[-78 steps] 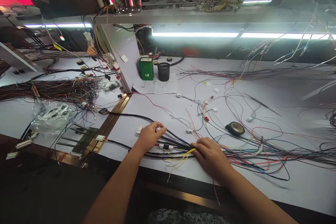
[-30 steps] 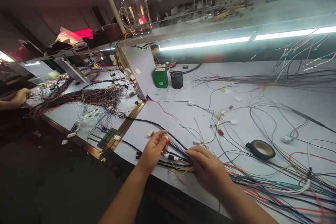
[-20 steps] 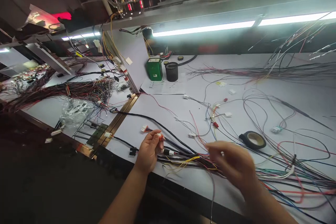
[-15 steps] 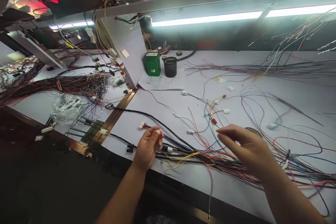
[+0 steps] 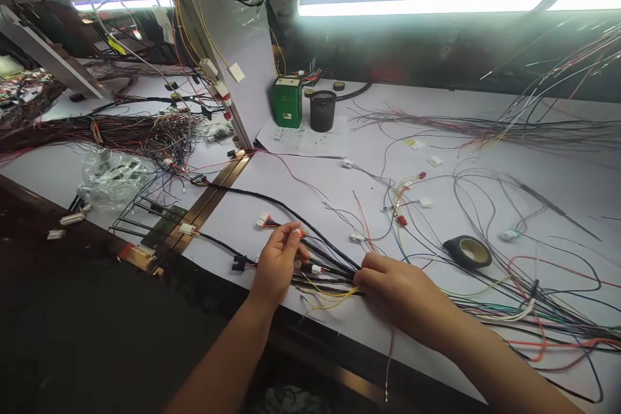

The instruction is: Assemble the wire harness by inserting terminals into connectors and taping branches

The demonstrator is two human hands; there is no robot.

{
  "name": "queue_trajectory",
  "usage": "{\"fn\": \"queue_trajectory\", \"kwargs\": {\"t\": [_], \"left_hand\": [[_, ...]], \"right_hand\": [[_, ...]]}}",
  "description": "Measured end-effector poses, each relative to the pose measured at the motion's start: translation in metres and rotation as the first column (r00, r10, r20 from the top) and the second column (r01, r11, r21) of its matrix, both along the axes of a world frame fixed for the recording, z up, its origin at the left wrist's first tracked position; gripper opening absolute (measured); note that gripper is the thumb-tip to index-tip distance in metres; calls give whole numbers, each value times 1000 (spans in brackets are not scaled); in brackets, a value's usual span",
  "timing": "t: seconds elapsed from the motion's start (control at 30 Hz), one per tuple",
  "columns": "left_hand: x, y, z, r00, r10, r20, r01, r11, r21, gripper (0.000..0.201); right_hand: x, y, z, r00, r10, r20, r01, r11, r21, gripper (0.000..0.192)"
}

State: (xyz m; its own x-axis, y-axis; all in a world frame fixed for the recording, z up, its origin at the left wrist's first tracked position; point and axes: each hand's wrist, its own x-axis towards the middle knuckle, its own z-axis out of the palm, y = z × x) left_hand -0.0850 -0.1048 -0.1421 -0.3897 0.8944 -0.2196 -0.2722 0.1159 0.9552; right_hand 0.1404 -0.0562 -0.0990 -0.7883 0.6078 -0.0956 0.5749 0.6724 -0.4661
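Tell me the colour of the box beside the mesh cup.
Green box, seen in the head view.

A white bench (image 5: 301, 194) carries loose wires (image 5: 485, 194), black tape roll (image 5: 468, 251), mesh cup (image 5: 323, 110), green box (image 5: 287, 101).

Black-sheathed wire bundle (image 5: 326, 270) with yellow strands, lying along white bench's near edge

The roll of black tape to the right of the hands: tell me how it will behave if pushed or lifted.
The roll of black tape lies flat on its side, so a push would probably slide it, not roll it. It looks like a thin ring with an open core, so likely light. Loose wires around it might snag or drag along.
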Motion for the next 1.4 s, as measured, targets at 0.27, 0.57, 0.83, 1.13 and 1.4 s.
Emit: {"fn": "queue_trajectory", "kwargs": {"t": [0.27,0.57,0.83,1.13,1.4], "left_hand": [[2,0,3,999,-4,-42,3,1000,-24,32],[-1,2,25,998,-60,21,60,998,-10,15],[48,0,46,332,-260,-907,509,859,-59,21],[73,5,35,197,-417,-887,623,752,-215,23],[68,10,29,212,-499,-841,626,730,-276,23]], "right_hand": [[41,-5,-32,903,-163,-397,36,951,-307,10],[26,-10,-38,701,-624,-344,346,720,-601,32],[27,-12,-43,673,-618,-406,301,731,-612,36],[24,-14,-52,672,-571,-471,280,785,-553,47],[31,-10,-52,724,-543,-426,277,794,-541,25]]}}
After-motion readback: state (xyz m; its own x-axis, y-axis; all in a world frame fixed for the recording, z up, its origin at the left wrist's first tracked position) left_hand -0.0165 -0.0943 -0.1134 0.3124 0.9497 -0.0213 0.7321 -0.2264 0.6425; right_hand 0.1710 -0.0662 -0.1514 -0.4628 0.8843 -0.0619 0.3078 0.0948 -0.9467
